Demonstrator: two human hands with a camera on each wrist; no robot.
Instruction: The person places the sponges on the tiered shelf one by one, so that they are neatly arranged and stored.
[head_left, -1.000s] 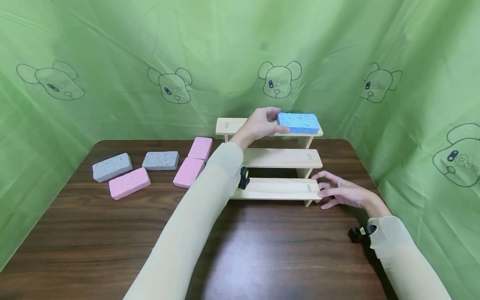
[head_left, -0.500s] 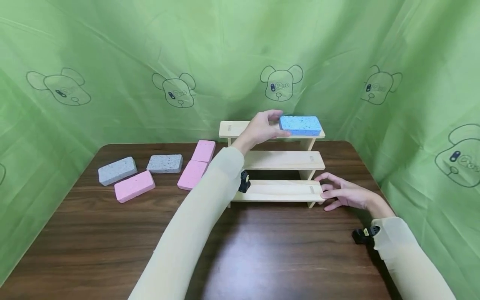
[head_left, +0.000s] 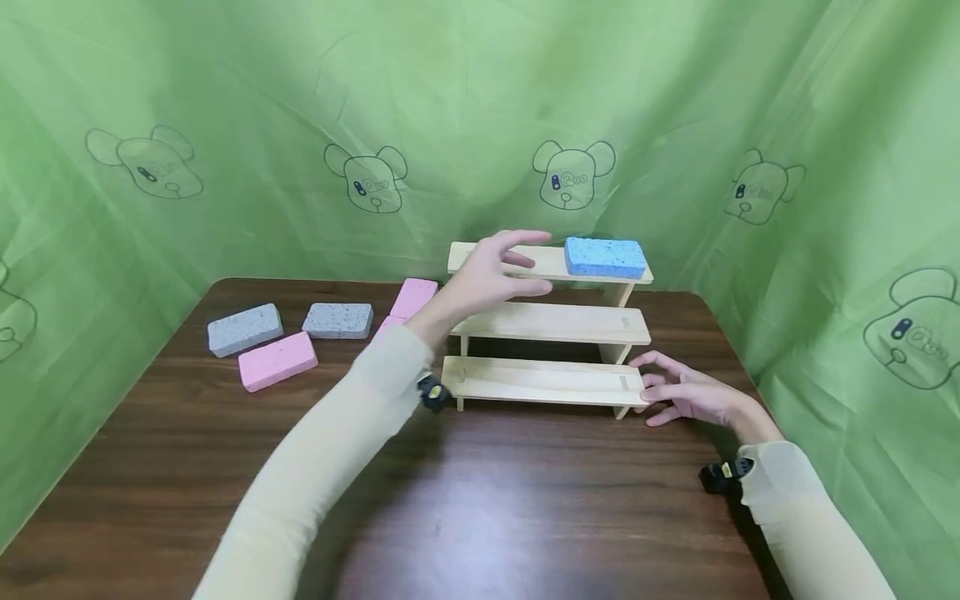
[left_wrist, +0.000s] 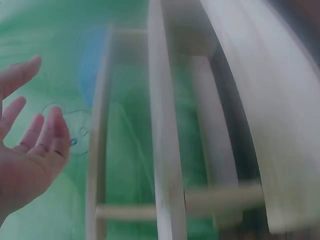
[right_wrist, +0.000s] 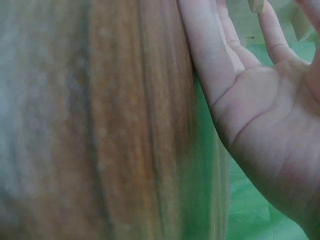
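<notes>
Actually, the blue sponge (head_left: 605, 258) shows fully only from the head, lying on the top tier (head_left: 551, 264) of the wooden rack (head_left: 551, 323), at three o'clock from the left hand (head_left: 480, 279). That hand's fingers are parted wide and hold nothing, screening part of the top tier; its wrist view crops the hand and blurs the sponge to a bluish smear. At four o'clock from it, the right hand (head_left: 692, 396) touches the end of the lowest tier (head_left: 547, 380), fingers loosely bent; whether they grip is unclear, since their tips are partly hidden and the wrist view cuts them off. Toward eight o'clock, the left sleeve (head_left: 322, 467) covers much of the paired pink sponges (head_left: 415, 297). Further out on the surface (head_left: 150, 475), two grey sponges (head_left: 245, 331) and another pink sponge (head_left: 277, 362) show whole.
</notes>
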